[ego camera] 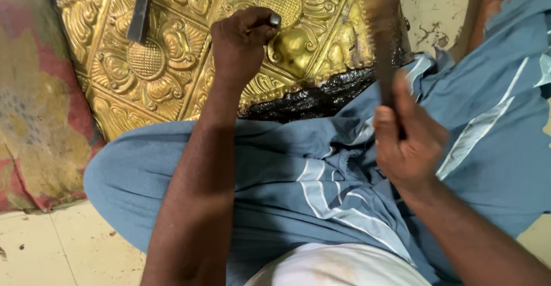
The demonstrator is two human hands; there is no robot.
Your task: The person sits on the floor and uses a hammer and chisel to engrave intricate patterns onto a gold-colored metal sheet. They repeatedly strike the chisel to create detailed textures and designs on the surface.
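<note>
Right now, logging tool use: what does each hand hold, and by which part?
Left hand grips a metal punch around its shaft; right hand holds a blurred hammer by its handle's lower end.

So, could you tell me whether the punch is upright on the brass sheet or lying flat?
Roughly upright: the left hand grips the punch, tip against the brass sheet.

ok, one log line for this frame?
left hand: grips punch on embossed brass sheet | right hand: holds blurred mallet | spare tool: lying on sheet

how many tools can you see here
3: a punch in the left hand on the brass sheet, a hammer in the right hand, a dark tool lying upper left.
</note>
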